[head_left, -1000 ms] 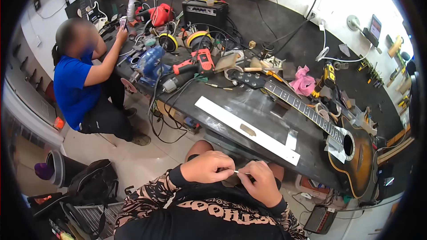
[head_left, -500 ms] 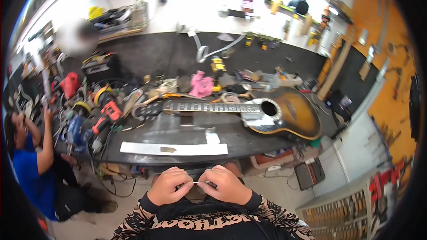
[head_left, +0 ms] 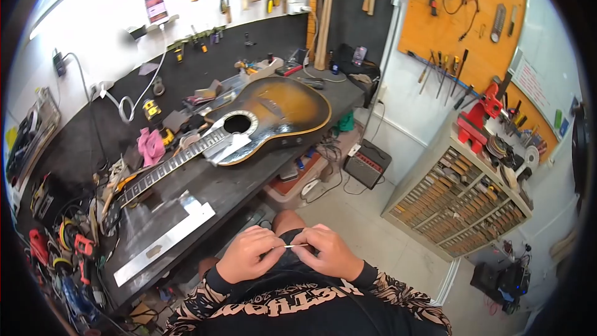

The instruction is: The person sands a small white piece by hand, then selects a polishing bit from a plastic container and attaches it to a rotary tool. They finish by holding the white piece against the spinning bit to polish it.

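A thin, pale little strip (head_left: 295, 246) spans the gap between my hands, in front of my body. My left hand (head_left: 251, 254) pinches one end of it between thumb and fingers. The other end is gripped the same way by my right hand (head_left: 331, 252). Its exact kind is too small to make out. Beyond my hands, a sunburst acoustic guitar (head_left: 287, 103) lies face up on the dark workbench (head_left: 245, 180), its neck pointing left. A long flat white strip (head_left: 180, 236) rests near the bench's front edge.
Power tools (head_left: 78, 242) and cables crowd the bench's left end. A pink cloth (head_left: 150, 147) and a yellow drill (head_left: 152, 112) lie behind the guitar. On the right stand a cabinet of small drawers (head_left: 457, 196) with a red vise (head_left: 482, 118), and a small amplifier (head_left: 368, 163) on the floor.
My view has swung to the right, bringing the cabinet and tool wall further in. The person in blue has left the view. Both hands still pinch the small strip.
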Demonstrator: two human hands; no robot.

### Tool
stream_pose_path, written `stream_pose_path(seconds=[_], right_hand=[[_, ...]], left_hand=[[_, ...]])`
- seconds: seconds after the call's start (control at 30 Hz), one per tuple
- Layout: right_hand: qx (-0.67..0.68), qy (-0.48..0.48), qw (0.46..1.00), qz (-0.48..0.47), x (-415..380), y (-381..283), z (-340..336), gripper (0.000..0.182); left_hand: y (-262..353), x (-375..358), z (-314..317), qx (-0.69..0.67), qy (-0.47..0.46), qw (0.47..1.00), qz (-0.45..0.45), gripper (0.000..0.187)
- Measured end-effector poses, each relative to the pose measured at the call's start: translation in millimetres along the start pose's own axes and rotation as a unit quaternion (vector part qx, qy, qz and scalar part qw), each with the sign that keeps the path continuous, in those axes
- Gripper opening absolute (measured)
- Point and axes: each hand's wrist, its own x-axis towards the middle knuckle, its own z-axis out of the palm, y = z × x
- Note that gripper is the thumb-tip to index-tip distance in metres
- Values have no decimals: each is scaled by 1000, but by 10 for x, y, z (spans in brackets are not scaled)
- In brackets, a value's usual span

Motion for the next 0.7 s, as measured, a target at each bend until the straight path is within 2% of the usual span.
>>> stream_pose_path(seconds=[0.3, 0.43, 0.53, 0.6, 0.67, 0.7], right_hand=[[-37, 40, 998, 23, -32, 477, -538, 12], [-36, 64, 996, 55, -163, 687, -697, 14], [-22, 40, 996, 77, -165, 908, -727, 14], [-9, 8, 1000, 24, -66, 1127, -789, 8], [-132, 73, 987, -53, 173, 1631, -982, 2], [-137, 161, 977, -2, 168, 2181, -935, 11]], left_hand=[[-319, 666, 167, -25, -68, 997, -16, 6], [-420, 970, 477, -51, -92, 994, -14, 6], [-493, 1156, 583, -57, -103, 993, -10, 6], [-622, 1174, 507, -81, -82, 993, -27, 6], [-814, 1065, 340, -119, -48, 990, -62, 4], [-840, 988, 262, -142, -35, 983, -108, 6]])
